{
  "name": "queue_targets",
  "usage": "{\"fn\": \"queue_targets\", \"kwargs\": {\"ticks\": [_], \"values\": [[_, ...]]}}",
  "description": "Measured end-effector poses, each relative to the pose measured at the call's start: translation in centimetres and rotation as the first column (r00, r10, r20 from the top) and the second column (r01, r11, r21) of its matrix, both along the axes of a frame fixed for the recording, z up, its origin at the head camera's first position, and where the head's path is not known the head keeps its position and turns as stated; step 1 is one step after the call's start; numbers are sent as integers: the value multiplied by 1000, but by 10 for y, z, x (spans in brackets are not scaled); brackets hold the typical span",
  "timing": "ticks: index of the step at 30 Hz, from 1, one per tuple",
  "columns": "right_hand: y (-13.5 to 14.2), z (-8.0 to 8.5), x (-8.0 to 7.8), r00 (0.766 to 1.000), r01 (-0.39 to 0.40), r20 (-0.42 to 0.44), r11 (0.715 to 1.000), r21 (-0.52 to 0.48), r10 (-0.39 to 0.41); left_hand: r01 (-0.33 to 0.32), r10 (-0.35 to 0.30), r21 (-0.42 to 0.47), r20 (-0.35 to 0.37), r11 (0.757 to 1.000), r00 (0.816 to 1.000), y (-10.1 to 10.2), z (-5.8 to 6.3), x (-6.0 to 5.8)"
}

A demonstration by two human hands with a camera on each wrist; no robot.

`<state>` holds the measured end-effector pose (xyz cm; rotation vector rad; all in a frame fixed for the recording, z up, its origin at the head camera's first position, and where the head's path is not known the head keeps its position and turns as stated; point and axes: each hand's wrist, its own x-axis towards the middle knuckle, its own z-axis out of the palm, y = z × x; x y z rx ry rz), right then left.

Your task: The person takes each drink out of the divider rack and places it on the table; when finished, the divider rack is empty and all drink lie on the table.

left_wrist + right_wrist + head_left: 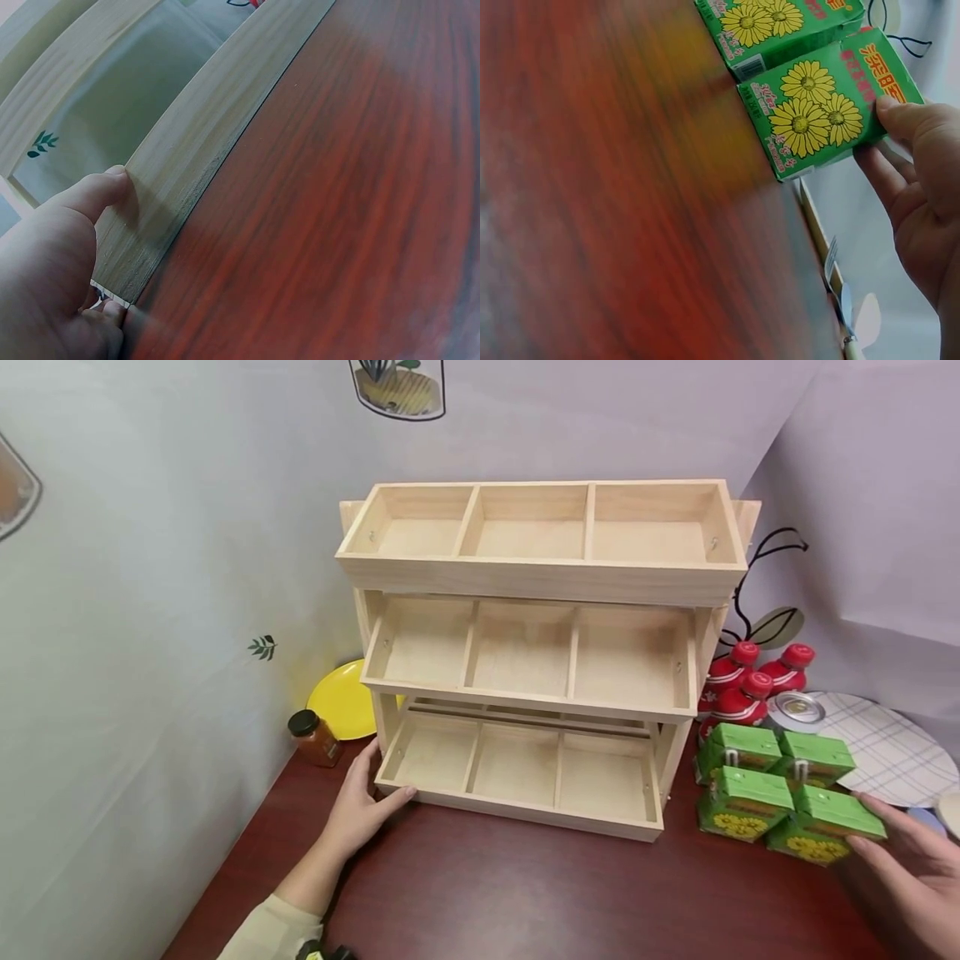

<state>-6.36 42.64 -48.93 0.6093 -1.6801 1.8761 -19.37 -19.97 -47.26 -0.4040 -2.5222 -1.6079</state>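
A three-tier wooden rack [540,578], each tier split into three compartments, stands on the dark red table. My left hand [358,810] grips the left front corner of its bottom tier; in the left wrist view the thumb [105,187] lies on the front board [195,127] and other fingers are at the end. On the right, my right hand [918,868] pinches the nearest right green drink carton [828,822] between thumb and fingers. Yellow flowers mark this carton [810,112] in the right wrist view. Several matching cartons [746,802] stand against it.
Behind the cartons are red-capped bottles [750,689], a can [797,710] and a checked round plate [885,743]. A yellow plate [345,702] and a black-lidded jar [313,737] stand left of the rack. A fork [830,259] shows near my right hand. White cloth surrounds the table.
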Motion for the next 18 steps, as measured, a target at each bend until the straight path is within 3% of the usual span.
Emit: {"fn": "queue_targets", "kwargs": {"ticks": [6,10,13,16,18], "values": [[3,0,-3,996,75,41,996,58,-77,7,-7,3,0,1000,1000,2,-1,-2],[4,1,-3,998,43,48,999,33,-45,14,-14,17,4,1000,1000,1,-3,-5],[5,6,1,994,74,83,997,16,-75,32,-33,51,18,998,999,-3,-12,-6],[2,14,7,958,220,167,972,84,-231,23,-23,-2,-12,1000,1000,-11,-23,-3],[-2,23,9,904,329,204,915,234,-377,-14,4,-110,-86,994,996,-15,-28,2]]}}
